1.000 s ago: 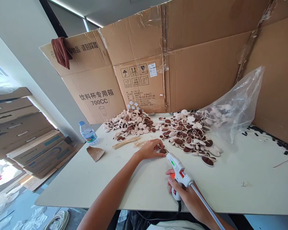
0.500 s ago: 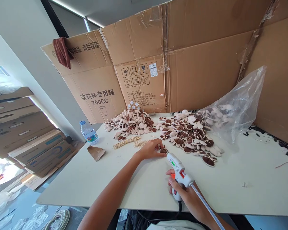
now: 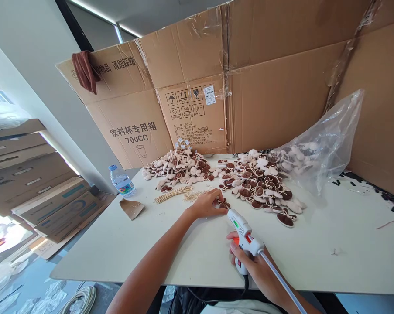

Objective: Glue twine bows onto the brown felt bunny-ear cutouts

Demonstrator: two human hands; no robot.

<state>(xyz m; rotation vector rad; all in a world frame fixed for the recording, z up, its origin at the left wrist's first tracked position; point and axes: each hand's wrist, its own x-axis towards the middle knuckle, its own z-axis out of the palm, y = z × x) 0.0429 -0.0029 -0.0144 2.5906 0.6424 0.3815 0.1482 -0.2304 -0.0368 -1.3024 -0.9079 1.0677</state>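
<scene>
My right hand is wrapped round the handle of a white hot glue gun, with a long clear glue stick running out of its back. The gun's nozzle points at a small brown plush piece, right beside my left hand. My left fingers are closed on that piece and hold it on the white table. Whether the nozzle touches it, I cannot tell. Close to my left hand lie a bundle of pale cords and a looser heap of short cords.
Brown and cream plush pieces form a left pile and a right pile. A clear plastic bag holds more. A water bottle and a cardboard scrap sit at left. Cardboard walls stand behind.
The glue gun's nozzle has shifted very slightly left against the brown plush piece. My left hand stays in place.
</scene>
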